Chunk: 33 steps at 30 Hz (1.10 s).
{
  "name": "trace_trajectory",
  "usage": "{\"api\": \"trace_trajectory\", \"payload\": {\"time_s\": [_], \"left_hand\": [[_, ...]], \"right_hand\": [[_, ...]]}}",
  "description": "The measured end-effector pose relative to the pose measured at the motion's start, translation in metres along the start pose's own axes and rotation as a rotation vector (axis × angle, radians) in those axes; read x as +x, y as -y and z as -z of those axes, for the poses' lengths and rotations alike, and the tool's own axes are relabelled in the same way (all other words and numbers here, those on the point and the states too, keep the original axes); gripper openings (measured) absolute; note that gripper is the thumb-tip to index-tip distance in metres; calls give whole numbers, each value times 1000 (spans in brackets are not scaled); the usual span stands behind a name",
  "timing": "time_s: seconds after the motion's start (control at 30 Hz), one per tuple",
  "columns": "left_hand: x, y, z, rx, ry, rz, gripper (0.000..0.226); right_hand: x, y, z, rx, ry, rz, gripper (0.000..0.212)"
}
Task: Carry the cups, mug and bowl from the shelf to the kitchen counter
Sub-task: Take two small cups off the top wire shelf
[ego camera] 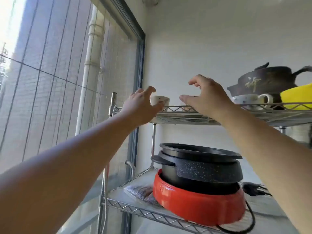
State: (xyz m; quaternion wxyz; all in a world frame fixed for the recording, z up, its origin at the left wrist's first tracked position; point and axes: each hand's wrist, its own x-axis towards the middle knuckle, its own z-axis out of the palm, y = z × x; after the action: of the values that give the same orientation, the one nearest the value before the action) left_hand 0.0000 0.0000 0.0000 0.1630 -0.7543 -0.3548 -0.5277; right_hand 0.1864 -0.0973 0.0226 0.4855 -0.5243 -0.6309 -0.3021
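Observation:
A small white cup (160, 100) with a red mark stands at the left end of the top wire shelf (182, 116). My left hand (141, 105) is raised just left of it, fingers spread, nearly touching its side. My right hand (206, 97) hovers open over the shelf's middle, thumb low and fingers arched; something small and glassy behind it is mostly hidden. Farther right sits a white mug (251, 100) with small blue dots and a handle. A yellow bowl (297, 97) shows at the right edge.
A dark brown clay teapot (265, 78) stands behind the mug and bowl. On the lower shelf a black speckled pot (200, 166) rests in a red cooker base (197, 201) with a black cord. A window with bars fills the left side.

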Motion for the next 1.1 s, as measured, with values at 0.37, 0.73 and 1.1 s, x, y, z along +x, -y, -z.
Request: {"api": "trace_trajectory", "payload": {"time_s": [0.37, 0.73, 1.1], "left_hand": [[72, -4, -29, -112, 351, 418, 92], [77, 10, -30, -424, 343, 432, 70], [44, 10, 20, -1087, 173, 278, 53]], "right_hand": [[62, -1, -13, -329, 652, -439, 46], [62, -16, -22, 95, 539, -625, 45], [38, 4, 10, 801, 134, -425, 27]]}}
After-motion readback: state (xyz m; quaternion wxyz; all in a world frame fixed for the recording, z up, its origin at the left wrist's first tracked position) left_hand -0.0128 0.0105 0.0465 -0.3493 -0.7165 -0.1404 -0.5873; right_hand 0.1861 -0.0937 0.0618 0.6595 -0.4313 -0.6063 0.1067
